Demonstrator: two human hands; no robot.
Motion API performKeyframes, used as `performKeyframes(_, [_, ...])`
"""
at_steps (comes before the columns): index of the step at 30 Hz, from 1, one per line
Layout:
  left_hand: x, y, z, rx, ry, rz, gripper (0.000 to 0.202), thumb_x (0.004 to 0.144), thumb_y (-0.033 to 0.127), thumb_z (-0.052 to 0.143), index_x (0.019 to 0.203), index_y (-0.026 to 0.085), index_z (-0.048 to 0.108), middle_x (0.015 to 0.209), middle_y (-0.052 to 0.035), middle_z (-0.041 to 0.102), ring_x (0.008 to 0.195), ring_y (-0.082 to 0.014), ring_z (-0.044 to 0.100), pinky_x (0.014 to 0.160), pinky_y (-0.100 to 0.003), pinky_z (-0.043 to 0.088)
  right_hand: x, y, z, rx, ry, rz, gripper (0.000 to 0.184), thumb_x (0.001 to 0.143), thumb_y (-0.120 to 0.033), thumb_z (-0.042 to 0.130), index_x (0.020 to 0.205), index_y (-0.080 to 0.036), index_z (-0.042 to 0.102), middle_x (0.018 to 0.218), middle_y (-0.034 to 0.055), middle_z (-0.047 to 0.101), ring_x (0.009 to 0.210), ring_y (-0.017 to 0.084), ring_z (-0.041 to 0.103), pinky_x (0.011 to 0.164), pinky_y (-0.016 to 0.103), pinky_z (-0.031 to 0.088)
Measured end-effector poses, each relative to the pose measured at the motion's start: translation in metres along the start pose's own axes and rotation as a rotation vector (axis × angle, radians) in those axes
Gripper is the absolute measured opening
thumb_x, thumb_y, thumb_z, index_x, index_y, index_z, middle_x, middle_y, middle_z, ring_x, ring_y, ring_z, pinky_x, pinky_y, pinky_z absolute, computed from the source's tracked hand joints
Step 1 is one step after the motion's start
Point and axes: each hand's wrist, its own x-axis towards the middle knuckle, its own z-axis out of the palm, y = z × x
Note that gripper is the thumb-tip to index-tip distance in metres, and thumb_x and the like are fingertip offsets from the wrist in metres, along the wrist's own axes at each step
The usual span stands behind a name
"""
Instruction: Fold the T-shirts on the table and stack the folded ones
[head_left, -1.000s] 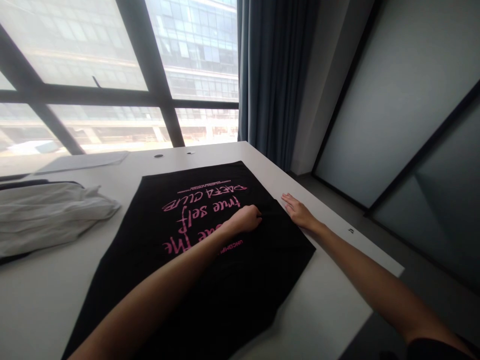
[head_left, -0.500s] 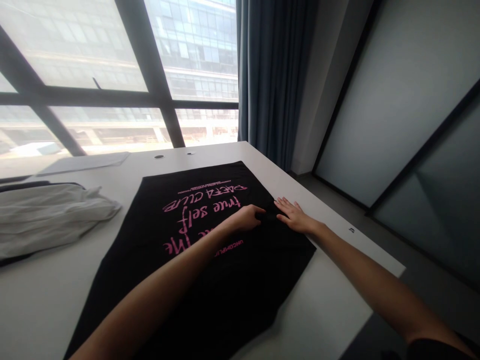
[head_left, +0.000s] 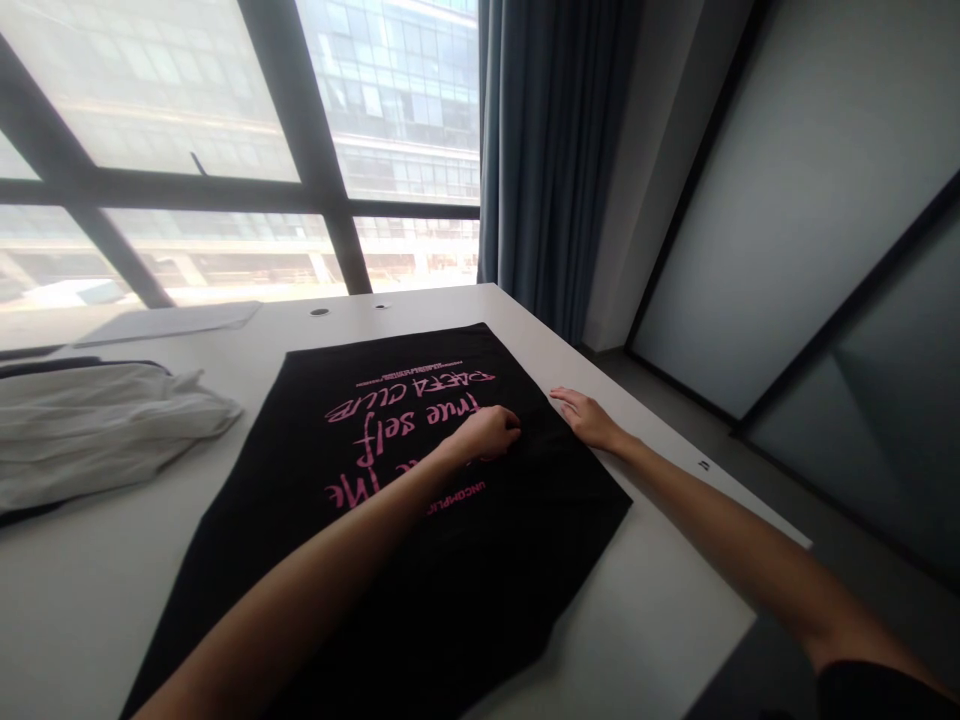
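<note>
A black T-shirt (head_left: 517, 560) with pink lettering, upside down from where I stand, lies spread flat on the white table. My left hand (head_left: 491, 432) rests over the print near the shirt's right side. Its fingers are curled in, and their tips are hidden, so I cannot see whether anything is between them. At the right edge of the cloth is my right hand (head_left: 589, 417), open, with its fingers stretched forward and somewhat bent. The left forearm covers part of the lettering.
A crumpled light grey garment (head_left: 112, 425) with dark cloth under it lies on the left. Behind it is a flat pale sheet (head_left: 176, 320). The white table (head_left: 675, 500) ends at a corner on the right. A blue curtain (head_left: 555, 160) hangs beside the window.
The dark raised fold between my hands has gone flat. My left hand has drawn slightly left with its fingers curled in. The right hand's spread fingers have come closer together.
</note>
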Motion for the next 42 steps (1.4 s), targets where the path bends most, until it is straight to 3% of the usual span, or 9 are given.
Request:
performKeyframes(10, [0.004,-0.007,0.005,0.007,0.312,0.114,0.040,0.077,0.005,0.064,0.114,0.016,0.074,0.113,-0.0084,0.068,0.105,-0.0218,0.065,0.101,-0.030,0.048,0.023,0.023,0.015,0.048,-0.039,-0.066,0.023,0.091,-0.024,0.059,0.110,-0.022,0.072,0.111,0.0069,0.071,0.108,0.023,0.064,0.102,0.042,0.047])
performKeyframes(15, [-0.020,0.012,-0.003,0.345,0.202,0.112,0.041,0.081,0.015,0.071,0.121,0.016,0.067,0.127,-0.0151,0.055,0.112,-0.0296,0.058,0.098,-0.039,0.048,0.021,0.017,0.017,-0.045,-0.032,-0.108,0.021,0.089,-0.024,0.063,0.108,-0.024,0.072,0.111,0.0061,0.070,0.108,0.024,0.063,0.101,0.041,0.046])
performKeyframes(19, [-0.049,0.051,-0.012,0.392,-0.123,0.443,0.030,0.084,0.031,0.073,0.111,0.023,0.065,0.116,-0.0070,0.058,0.106,-0.0259,0.060,0.091,-0.034,0.049,0.019,0.015,0.017,-0.063,-0.015,-0.124,0.021,0.089,-0.023,0.063,0.108,-0.024,0.071,0.110,0.0058,0.070,0.106,0.023,0.063,0.100,0.041,0.047])
performKeyframes(22, [-0.060,0.069,-0.006,0.419,-0.351,0.549,0.031,0.082,0.024,0.072,0.110,0.020,0.062,0.112,-0.0070,0.063,0.102,-0.0251,0.063,0.086,-0.032,0.050,0.019,0.016,0.017,-0.069,-0.016,-0.128,0.021,0.090,-0.022,0.062,0.109,-0.023,0.071,0.110,0.0059,0.070,0.106,0.023,0.063,0.100,0.040,0.047])
performKeyframes(27, [-0.059,0.067,0.001,0.513,-0.419,0.449,0.031,0.082,0.003,0.058,0.110,0.015,0.062,0.109,-0.0105,0.067,0.095,-0.0233,0.069,0.078,-0.029,0.050,0.020,0.016,0.017,-0.088,-0.027,-0.117,0.022,0.090,-0.022,0.062,0.110,-0.023,0.071,0.112,0.0065,0.069,0.108,0.023,0.062,0.101,0.041,0.046])
performKeyframes(32, [-0.057,0.061,-0.013,0.507,-0.388,0.430,0.033,0.079,-0.001,0.059,0.103,0.020,0.067,0.106,-0.0068,0.068,0.088,-0.0206,0.069,0.074,-0.026,0.049,0.020,0.016,0.017,-0.099,-0.034,-0.111,0.023,0.091,-0.024,0.061,0.112,-0.023,0.071,0.115,0.0066,0.069,0.109,0.023,0.062,0.102,0.041,0.045])
performKeyframes(36, [-0.055,0.064,-0.007,0.433,-0.322,0.475,0.011,0.087,0.020,0.069,0.098,0.020,0.070,0.101,-0.0076,0.068,0.089,-0.0253,0.069,0.080,-0.032,0.052,0.020,0.015,0.018,-0.118,-0.037,-0.108,0.024,0.092,-0.023,0.061,0.113,-0.024,0.071,0.115,0.0062,0.069,0.110,0.023,0.061,0.102,0.040,0.045])
performKeyframes(40, [-0.053,0.070,0.026,0.207,-0.010,0.689,0.038,0.102,0.040,0.051,0.133,0.020,0.060,0.138,-0.0123,0.058,0.129,-0.0277,0.055,0.112,-0.039,0.038,0.019,0.014,0.018,-0.131,-0.031,-0.131,0.024,0.092,-0.021,0.061,0.114,-0.022,0.071,0.113,0.0071,0.068,0.110,0.023,0.061,0.101,0.039,0.045])
performKeyframes(42, [-0.052,0.069,0.047,0.159,-0.025,0.777,0.056,0.103,0.047,0.048,0.151,0.020,0.042,0.158,-0.0118,0.039,0.147,-0.0278,0.033,0.122,-0.043,0.023,0.019,0.013,0.017,-0.131,-0.028,-0.146,0.023,0.092,-0.022,0.060,0.113,-0.021,0.071,0.113,0.0078,0.068,0.109,0.023,0.061,0.101,0.039,0.045])
